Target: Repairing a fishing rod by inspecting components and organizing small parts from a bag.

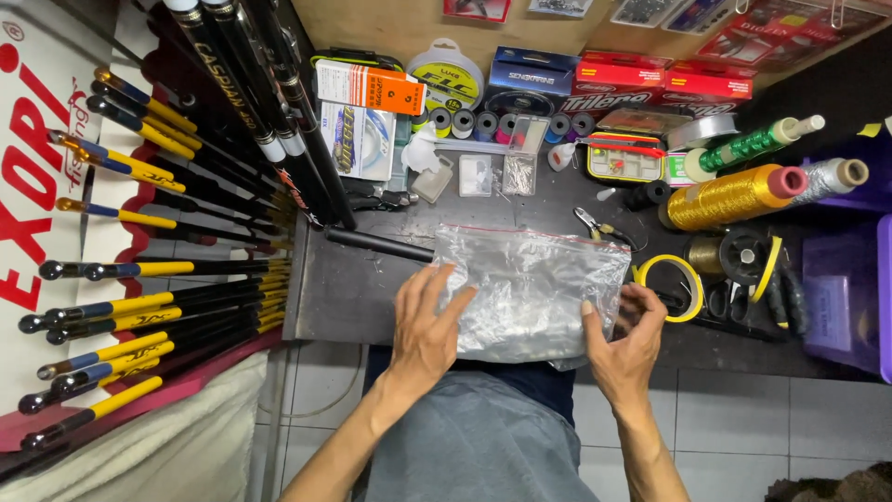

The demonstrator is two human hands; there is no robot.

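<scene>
Nearest the camera, the left hand (426,327) lies flat with fingers spread and loosely open, its fingertips resting on the lower left edge of a clear zip bag (531,290) without closing on it. At about 3 o'clock from it, the right hand (624,346) pinches the bag's lower right corner, thumb on top and fingers curled beneath. The bag, crinkled and see-through, with a thin red seal strip along its top, lies on the dark worktable (344,293) at the near edge, in front of the person. Just past the bag at 11 o'clock lies a black rod section (376,244); at 1 o'clock sit small pliers (595,226), and at 3 o'clock a yellow ring of tape (671,286). Farther off at 2 o'clock rests a large spool of gold thread (729,196), with a green spool (753,144) beyond it. To the far left, at 9 o'clock, fishing rods (158,307) with yellow and blue wraps fan out. At 12 o'clock, along the back wall, stand boxes and spools of line (446,79).
</scene>
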